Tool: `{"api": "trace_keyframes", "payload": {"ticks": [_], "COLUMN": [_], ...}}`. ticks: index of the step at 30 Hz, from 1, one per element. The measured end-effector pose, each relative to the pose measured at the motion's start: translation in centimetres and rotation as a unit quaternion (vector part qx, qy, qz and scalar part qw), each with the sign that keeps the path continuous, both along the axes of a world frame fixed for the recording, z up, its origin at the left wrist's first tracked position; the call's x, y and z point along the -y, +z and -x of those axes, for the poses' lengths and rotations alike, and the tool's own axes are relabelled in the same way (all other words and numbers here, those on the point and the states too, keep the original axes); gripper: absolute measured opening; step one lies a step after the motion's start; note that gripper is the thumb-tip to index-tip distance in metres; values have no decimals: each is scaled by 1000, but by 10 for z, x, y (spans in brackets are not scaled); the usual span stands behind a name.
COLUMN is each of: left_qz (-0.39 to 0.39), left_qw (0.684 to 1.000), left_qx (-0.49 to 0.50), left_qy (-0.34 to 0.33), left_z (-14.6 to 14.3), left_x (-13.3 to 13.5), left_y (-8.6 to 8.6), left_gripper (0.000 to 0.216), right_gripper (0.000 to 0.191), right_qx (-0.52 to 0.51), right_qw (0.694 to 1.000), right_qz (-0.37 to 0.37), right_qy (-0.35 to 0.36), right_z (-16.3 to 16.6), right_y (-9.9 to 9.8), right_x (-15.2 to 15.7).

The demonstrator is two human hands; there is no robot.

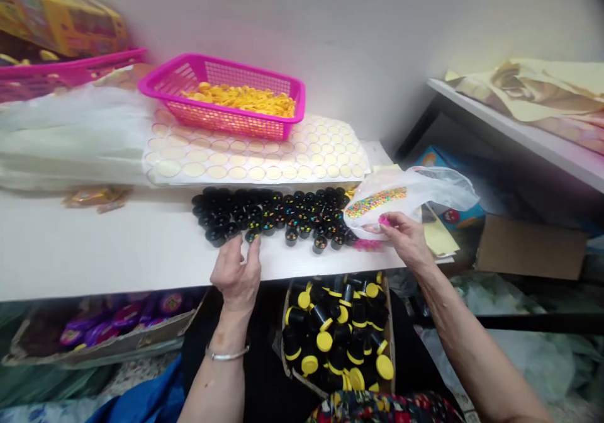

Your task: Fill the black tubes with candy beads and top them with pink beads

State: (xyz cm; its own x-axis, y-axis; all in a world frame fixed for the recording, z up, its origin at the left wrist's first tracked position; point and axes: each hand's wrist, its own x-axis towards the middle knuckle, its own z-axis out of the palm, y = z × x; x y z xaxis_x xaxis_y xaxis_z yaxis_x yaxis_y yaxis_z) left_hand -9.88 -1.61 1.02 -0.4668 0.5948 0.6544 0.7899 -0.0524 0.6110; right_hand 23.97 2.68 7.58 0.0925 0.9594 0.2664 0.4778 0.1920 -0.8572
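Observation:
Many small black cups (302,212) stand close together on the white table, several of them with coloured beads inside. My left hand (238,272) is at their front edge, its thumb and fingers apart and its fingertips by a black cup (253,234); whether they press on it is unclear. My right hand (406,237) pinches a small pink piece (384,219), too small to name exactly, over the mouth of a white plastic bag (425,187). Multicoloured beads (376,203) lie in that bag. Some pink pieces (369,245) are on the table below it.
A pink basket (226,116) of yellow pieces stands behind on sheets of round labels (321,152). In front of me, a carton (392,347) holds black containers with yellow lids (324,341). Purple packets (127,316) fill a lower-left box. A shelf (523,135) juts in at right.

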Motion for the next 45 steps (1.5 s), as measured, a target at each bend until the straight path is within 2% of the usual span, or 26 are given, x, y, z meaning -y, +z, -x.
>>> {"api": "trace_keyframes", "payload": {"ticks": [2, 4, 6, 8, 10, 13, 15, 17, 22, 26, 31, 33, 36, 39, 41, 42, 43, 44, 45], "left_qz": [-21, 0, 68, 173, 254, 361, 417, 441, 414, 352, 267, 232, 187, 164, 154, 146, 137, 131, 130], "left_qw": [998, 990, 980, 965, 943, 903, 880, 870, 861, 832, 791, 787, 794, 814, 849, 875, 897, 902, 887], "left_qx": [-46, -84, -100, -115, -132, -108, -66, -32, 96, 250, 375, 400, 411, 394, 330, 253, 143, 11, -121], "left_qy": [-42, -112, -156, -163, -171, -205, -216, -219, -278, -348, -402, -408, -407, -393, -383, -386, -396, -410, -427], "left_z": [-22, -55, -94, -129, -154, -173, -177, -178, -186, -207, -240, -247, -250, -247, -245, -243, -242, -241, -240], "left_x": [-2, -11, -26, -42, -57, -71, -79, -87, -109, -124, -137, -142, -149, -152, -150, -148, -145, -142, -138], "left_y": [11, 25, 40, 56, 71, 91, 100, 105, 111, 131, 157, 159, 151, 137, 127, 123, 119, 116, 113], "left_gripper": [19, 15, 21, 33, 35, 25, 15, 7, 12, 14, 12, 11, 13, 14, 8, 2, 12, 27, 43], "right_gripper": [16, 18, 20, 21, 23, 19, 15, 15, 16, 16, 22, 20, 23, 29, 31, 32, 32, 32, 32], "right_qx": [141, 272, 382, 465, 511, 509, 479, 442, 363, 338, 359, 369, 399, 446, 482, 500, 518, 535, 550], "right_qw": [988, 955, 914, 875, 848, 844, 857, 873, 904, 916, 897, 887, 867, 841, 825, 819, 814, 810, 809], "right_qz": [-69, -116, -121, -101, -97, -131, -153, -167, -194, -213, -253, -257, -243, -233, -227, -220, -209, -193, -171], "right_qy": [3, 35, 70, 91, 102, 106, 111, 119, 111, 50, -52, -105, -173, -199, -191, -178, -161, -141, -117], "right_z": [-10, -13, -14, -14, -16, -23, -29, -36, -49, -52, -60, -70, -89, -108, -117, -119, -120, -119, -117], "right_y": [1, 6, 11, 12, 10, 3, -1, -4, -5, -8, -10, -3, 17, 38, 45, 46, 45, 42, 37], "right_x": [-5, -17, -32, -45, -52, -54, -52, -51, -48, -43, -39, -39, -45, -57, -65, -68, -70, -71, -70]}}
